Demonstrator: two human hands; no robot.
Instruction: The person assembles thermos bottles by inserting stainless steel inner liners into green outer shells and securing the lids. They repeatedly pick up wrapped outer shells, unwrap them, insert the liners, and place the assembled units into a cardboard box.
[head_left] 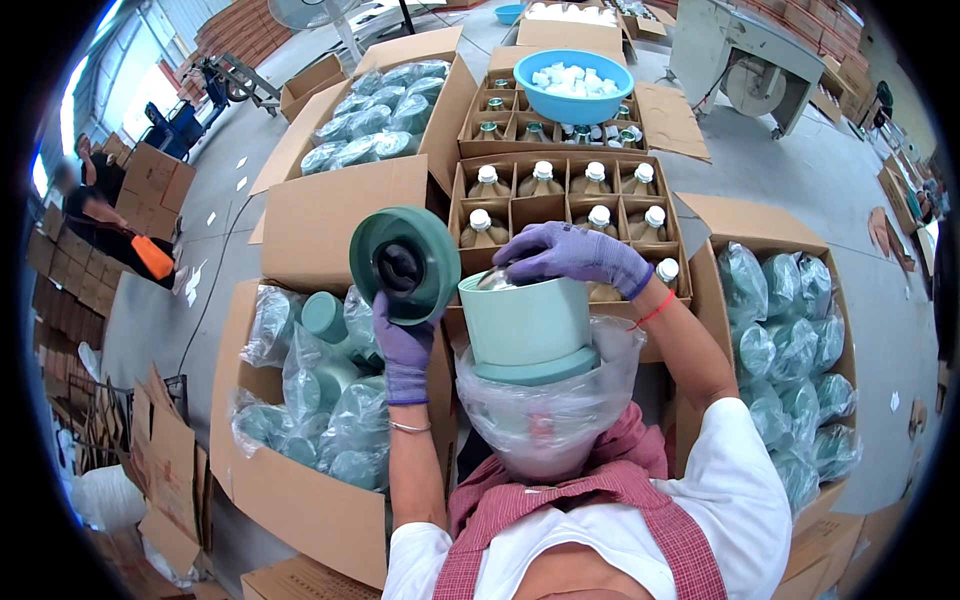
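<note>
The left hand [404, 345], in a purple glove, is raised with its fingers clamped on the edge of a round teal plastic lid [405, 262], tilted on edge. The right hand [572, 254], also gloved, arches palm-down, fingers curled over a glass bottle [497, 279] at the mouth of a pale green cylindrical canister [527, 328], which sits in a clear plastic bag [545, 415] just right of the lid.

I'm looking at a packing floor in a warehouse or factory: open cardboard cartons [300, 215] of bagged green containers [370, 120], a divided box of capped bottles [565, 195], flattened cardboard stacks [240, 30], bare concrete floor [800, 170], and a strapping machine [745, 60].
</note>
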